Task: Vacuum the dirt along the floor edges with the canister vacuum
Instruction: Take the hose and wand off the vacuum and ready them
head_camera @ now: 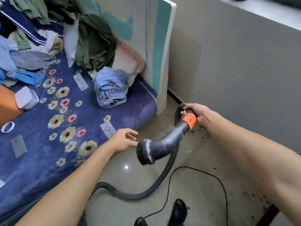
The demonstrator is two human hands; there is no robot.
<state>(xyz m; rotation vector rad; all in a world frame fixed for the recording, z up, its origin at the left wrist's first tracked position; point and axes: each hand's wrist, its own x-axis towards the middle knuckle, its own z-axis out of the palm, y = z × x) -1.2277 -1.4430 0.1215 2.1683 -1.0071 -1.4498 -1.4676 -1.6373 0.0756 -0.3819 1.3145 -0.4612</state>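
Observation:
My right hand (199,115) grips the dark vacuum handle (175,134) just above its orange collar (189,120). The handle ends in a round brush head (144,153), lifted off the floor and turned toward me. My left hand (124,140) hovers beside the brush, fingers loosely curled, fingertips close to its bristles, holding nothing. The black hose (156,181) curves down from the handle across the tiled floor to the left. Dark dirt specks (216,191) lie scattered along the floor next to the grey wall (236,70). The canister itself is out of sight.
A bed with a blue floral sheet (65,128), piled clothes, a phone (18,145) and a tape roll fills the left. Its headboard (160,54) stands against the wall corner. A thin black cord (195,170) loops on the floor. My dark slippers (178,211) show at the bottom.

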